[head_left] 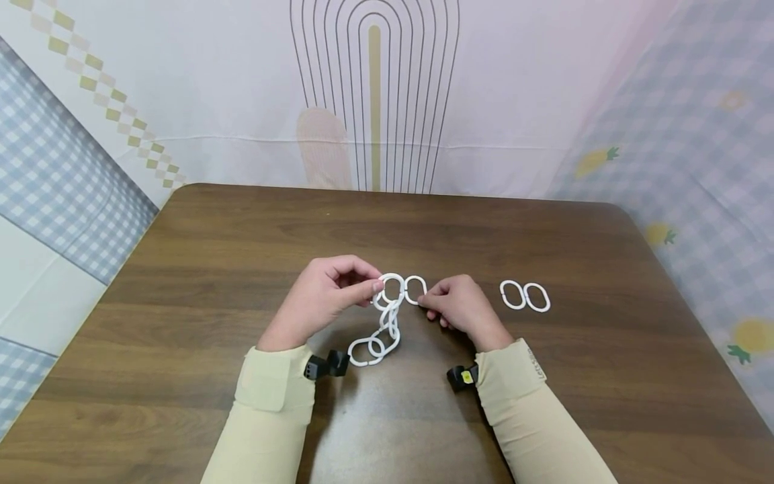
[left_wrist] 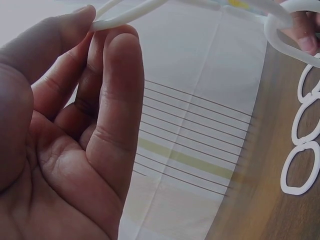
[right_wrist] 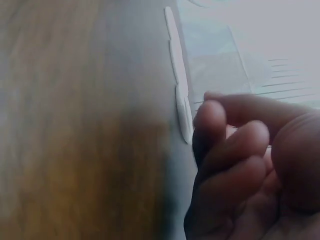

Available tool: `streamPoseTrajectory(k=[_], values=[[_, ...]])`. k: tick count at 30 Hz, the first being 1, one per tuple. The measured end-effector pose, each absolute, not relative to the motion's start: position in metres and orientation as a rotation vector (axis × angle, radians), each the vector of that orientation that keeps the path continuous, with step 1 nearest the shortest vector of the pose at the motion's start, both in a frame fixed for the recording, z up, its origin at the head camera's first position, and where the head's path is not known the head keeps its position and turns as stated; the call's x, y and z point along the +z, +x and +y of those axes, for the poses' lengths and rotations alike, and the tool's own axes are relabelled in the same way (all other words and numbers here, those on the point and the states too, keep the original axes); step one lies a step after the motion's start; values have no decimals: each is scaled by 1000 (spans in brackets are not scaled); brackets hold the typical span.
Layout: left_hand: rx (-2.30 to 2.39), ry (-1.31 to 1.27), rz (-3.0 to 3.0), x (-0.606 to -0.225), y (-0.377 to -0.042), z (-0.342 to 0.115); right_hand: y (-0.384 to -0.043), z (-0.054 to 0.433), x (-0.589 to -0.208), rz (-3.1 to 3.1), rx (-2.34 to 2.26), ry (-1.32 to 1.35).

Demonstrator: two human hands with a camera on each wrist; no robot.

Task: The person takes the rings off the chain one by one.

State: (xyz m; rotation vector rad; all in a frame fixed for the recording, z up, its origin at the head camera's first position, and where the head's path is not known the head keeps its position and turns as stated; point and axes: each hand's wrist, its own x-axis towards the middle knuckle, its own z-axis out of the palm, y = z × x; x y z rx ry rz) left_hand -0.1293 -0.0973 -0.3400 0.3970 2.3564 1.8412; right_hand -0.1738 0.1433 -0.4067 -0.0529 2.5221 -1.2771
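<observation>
My left hand [head_left: 320, 296] pinches a white oval plastic link [head_left: 392, 275] between thumb and fingertips. From it a chain of several white links [head_left: 396, 329] hangs down toward me, its end link [head_left: 351, 352] lying low near the left wrist. At the right side of the held link sits another white link [head_left: 414, 277], its far edge pinched by the thumb and index finger of my right hand [head_left: 462, 306]. That hand's other fingers are curled under, and in the right wrist view the pinched link is hidden.
Two white links [head_left: 525, 296] lie side by side on the brown wooden table [head_left: 254, 222], to the right of my right hand. A patterned cloth [head_left: 514, 87] hangs behind the table's far edge, with checked cloth on both sides.
</observation>
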Motion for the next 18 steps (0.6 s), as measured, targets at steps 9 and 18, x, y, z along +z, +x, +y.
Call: streamPoseTrajectory(k=[9, 18], values=[[1878, 413, 2338, -340, -128, -97, -162, 138, -383, 2476, -1398, -188], [1881, 408, 2338, -340, -128, -97, -145, 130, -348, 2504, -1487, -296]])
